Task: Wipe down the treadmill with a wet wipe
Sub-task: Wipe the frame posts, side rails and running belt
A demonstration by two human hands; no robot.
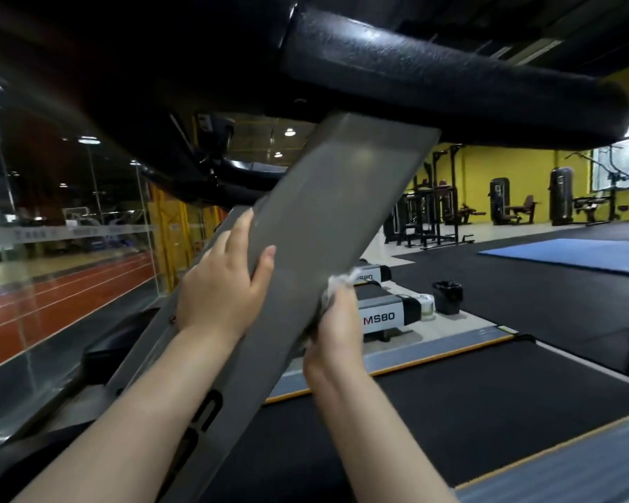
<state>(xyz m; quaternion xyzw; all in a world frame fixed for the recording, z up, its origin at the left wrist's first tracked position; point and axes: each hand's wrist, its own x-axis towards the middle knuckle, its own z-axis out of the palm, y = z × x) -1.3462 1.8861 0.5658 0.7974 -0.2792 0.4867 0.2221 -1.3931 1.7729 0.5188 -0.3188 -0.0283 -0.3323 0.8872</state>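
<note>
Low angle here, looking up along the treadmill's grey upright post [327, 212], a flat, smooth, matte slab leaning from lower left to upper right and meeting the dark console underside above. A thick black handrail [451, 78] with a pebbled, slightly glossy skin juts out to the right overhead.

Left hand [222, 281] is wrapped over the post's left edge, thumb across the near face and fingers curled round the far side, gripping it firmly. Right hand [336, 332] is on the post's right edge, lower down, fingers closed on a crumpled white wet wipe [338, 283] and pressing it against that edge. Only a bunched tuft of the wipe shows above the fingertips.

Writing now: dark letters run along the lower part of the post beside the left forearm, partly hidden and not legible. Just past the right hand, a neighbouring treadmill's white and black end cap [389, 317] reads "MS80", with red on the first letter. A further one behind it shows "S80".

Below right lies the black running belt [469, 412], dull and rubbery, edged by a grey side rail with an orange stripe. A small black bin [447, 296] stands on the dark floor beyond. Further right, a blue mat [574, 254], then black weight machines against a yellow wall. On the left, a glass partition [69, 230] with a red running track behind it.
</note>
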